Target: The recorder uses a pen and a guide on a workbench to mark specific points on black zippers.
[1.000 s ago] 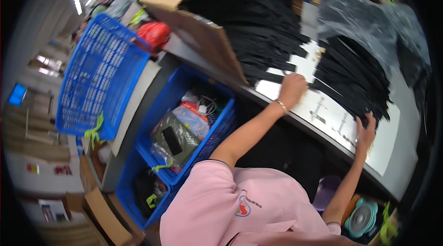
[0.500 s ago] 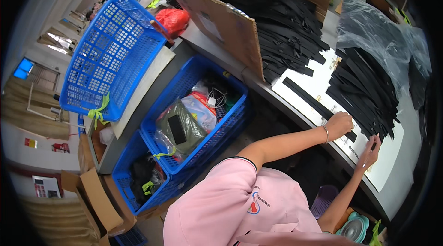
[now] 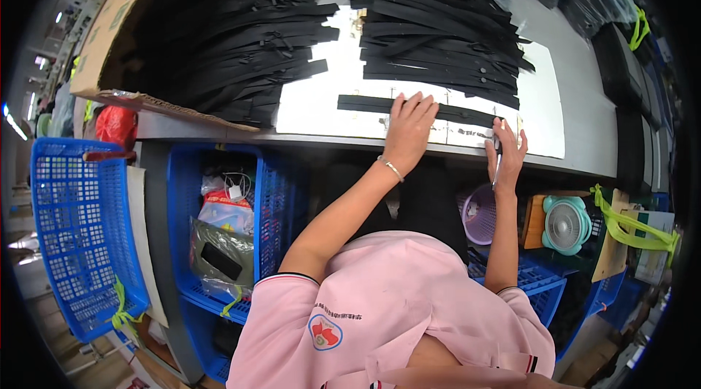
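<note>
Head view: I'm seeing a single black strip (image 3: 420, 108) lying flat on the white sheet (image 3: 321, 100), near the table's front edge. Left hand (image 3: 409, 130) is pressing down on the strip, fingers spread flat, not gripping. Right hand (image 3: 507, 151) is resting at the strip's right end, fingers extended; can't tell if it's pinching anything. Behind the strip, a strip pile (image 3: 438, 42) is sitting; left of it, a cardboard box (image 3: 117, 31).
</note>
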The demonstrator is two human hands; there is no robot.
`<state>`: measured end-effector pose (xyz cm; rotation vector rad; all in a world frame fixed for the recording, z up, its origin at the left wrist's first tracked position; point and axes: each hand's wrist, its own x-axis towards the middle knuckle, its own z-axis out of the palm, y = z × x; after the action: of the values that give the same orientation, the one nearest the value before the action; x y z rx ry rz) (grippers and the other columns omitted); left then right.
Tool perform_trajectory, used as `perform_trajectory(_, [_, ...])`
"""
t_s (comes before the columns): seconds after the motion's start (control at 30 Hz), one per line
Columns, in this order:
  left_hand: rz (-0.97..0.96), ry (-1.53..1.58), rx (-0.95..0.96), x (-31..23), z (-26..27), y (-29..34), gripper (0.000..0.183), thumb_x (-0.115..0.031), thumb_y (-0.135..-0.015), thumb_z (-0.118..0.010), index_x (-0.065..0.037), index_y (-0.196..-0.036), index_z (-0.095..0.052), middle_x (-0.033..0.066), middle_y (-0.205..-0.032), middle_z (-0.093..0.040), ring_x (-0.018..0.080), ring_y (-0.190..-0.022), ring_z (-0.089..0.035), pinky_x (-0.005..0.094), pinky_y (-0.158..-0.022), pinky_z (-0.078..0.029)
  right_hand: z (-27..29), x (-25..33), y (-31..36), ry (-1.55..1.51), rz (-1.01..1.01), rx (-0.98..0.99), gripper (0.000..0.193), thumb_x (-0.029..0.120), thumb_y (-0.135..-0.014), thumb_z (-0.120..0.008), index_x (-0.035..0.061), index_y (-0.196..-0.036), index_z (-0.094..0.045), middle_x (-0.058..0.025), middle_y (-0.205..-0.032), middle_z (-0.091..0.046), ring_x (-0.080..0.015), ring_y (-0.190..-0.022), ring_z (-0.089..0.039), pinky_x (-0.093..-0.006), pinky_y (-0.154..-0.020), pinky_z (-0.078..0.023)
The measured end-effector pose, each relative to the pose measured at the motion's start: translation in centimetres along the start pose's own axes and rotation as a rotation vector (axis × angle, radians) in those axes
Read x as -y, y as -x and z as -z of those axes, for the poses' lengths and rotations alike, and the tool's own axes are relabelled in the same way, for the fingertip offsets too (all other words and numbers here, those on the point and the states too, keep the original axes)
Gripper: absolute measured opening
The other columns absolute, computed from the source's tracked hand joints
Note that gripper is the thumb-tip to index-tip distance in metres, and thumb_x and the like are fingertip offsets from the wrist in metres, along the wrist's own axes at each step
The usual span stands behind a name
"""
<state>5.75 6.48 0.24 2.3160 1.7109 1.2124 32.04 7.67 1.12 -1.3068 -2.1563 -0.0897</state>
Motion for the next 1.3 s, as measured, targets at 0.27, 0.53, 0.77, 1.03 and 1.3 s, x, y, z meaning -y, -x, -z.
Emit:
perform_trajectory(0.27, [0.191,-0.119,0.095,1.2,4.9,3.6,0.047,-0.022,-0.095,-0.068,-0.004,-0.137,-0.060,0.0108,-0.146,-0.057,0.0284,-0.143,-0.044,0.0609,-0.121,-0.013,0.1,-3.4,1.7,0.105,-0.010,-0.098,0.033,0.008,-0.091,-0.072,0.0097,-0.123,-0.064,-0.0052,-0.131,-0.070,-0.0224,-0.130,-0.060,-0.0478,-0.121,-0.026])
perform_trajectory(0.53, [0.253,-0.172,0.065,3.5,6.9,5.0,0.059,-0.025,-0.093,-0.071,-0.005,-0.145,-0.053,0.0124,-0.151,-0.053,0.0282,-0.145,-0.043,0.0582,-0.122,-0.013,0.1,-2.4,1.2,0.121,-0.078,-0.163,0.031,0.005,-0.092,-0.070,0.0100,-0.122,-0.066,-0.0044,-0.128,-0.071,-0.0224,-0.127,-0.062,-0.0477,-0.118,-0.029])
perform_trajectory(0.77, [0.249,-0.211,0.039,3.6,6.5,5.2,0.057,-0.025,-0.094,-0.070,-0.008,-0.146,-0.054,0.0104,-0.150,-0.053,0.0266,-0.145,-0.043,0.0537,-0.123,-0.015,0.8,5.6,-3.5,-0.482,-0.462,-0.038,0.026,0.013,-0.102,-0.060,0.0064,-0.126,-0.066,-0.0100,-0.119,-0.072,-0.0210,-0.109,-0.069,-0.0376,-0.107,-0.044])
perform_trajectory(1.03, [0.234,-0.242,0.069,3.3,6.6,5.1,0.053,-0.028,-0.096,-0.067,-0.012,-0.144,-0.055,0.0112,-0.150,-0.052,0.0270,-0.145,-0.042,0.0575,-0.121,-0.018,-4.4,14.5,-9.8,-1.004,-0.407,0.176,0.017,0.013,-0.099,-0.066,0.0023,-0.110,-0.072,-0.0043,-0.093,-0.071,-0.0080,-0.079,-0.061,-0.0235,-0.071,-0.049])
perform_trajectory(1.3, [0.275,-0.206,0.056,3.2,6.8,5.0,0.051,-0.026,-0.094,-0.068,-0.014,-0.143,-0.057,0.0099,-0.150,-0.051,0.0261,-0.144,-0.043,0.0555,-0.121,-0.016,-9.2,14.5,-9.4,-0.936,-0.406,0.171,0.015,0.013,-0.096,-0.070,-0.0011,-0.097,-0.072,-0.0026,-0.075,-0.068,-0.0049,-0.068,-0.060,-0.0232,-0.063,-0.048])
